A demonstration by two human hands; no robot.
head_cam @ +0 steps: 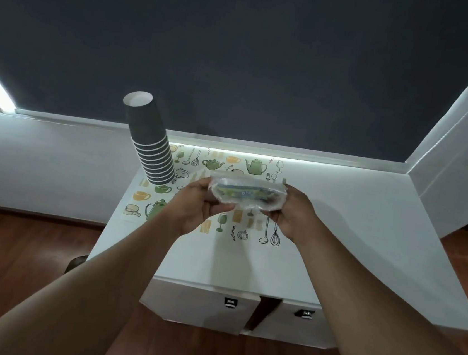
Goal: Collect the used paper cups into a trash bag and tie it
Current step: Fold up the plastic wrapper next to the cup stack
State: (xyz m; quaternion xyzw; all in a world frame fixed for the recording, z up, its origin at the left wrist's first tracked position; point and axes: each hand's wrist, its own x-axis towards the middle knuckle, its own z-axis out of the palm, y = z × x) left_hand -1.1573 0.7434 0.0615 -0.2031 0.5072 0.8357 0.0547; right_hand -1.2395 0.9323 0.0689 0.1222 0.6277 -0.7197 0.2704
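We hold the folded trash bag packet [247, 194] above the patterned mat [252, 232], left hand [198, 207] and right hand [293, 213] each clamped on an end. It looks unopened. The stacked cups [150, 146] stand far left on the cabinet [364, 250], not yet collected; bagging and tying remain.

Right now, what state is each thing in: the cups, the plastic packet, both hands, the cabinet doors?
Stack of cups: nested upside down, standing on the patterned mat, untouched.
Plastic packet: folded, unopened, held above the mat.
Left hand: grip closed on the packet's left end.
Right hand: grip closed on the packet's right end.
Left cabinet door: ajar.
Right cabinet door: appears closed.
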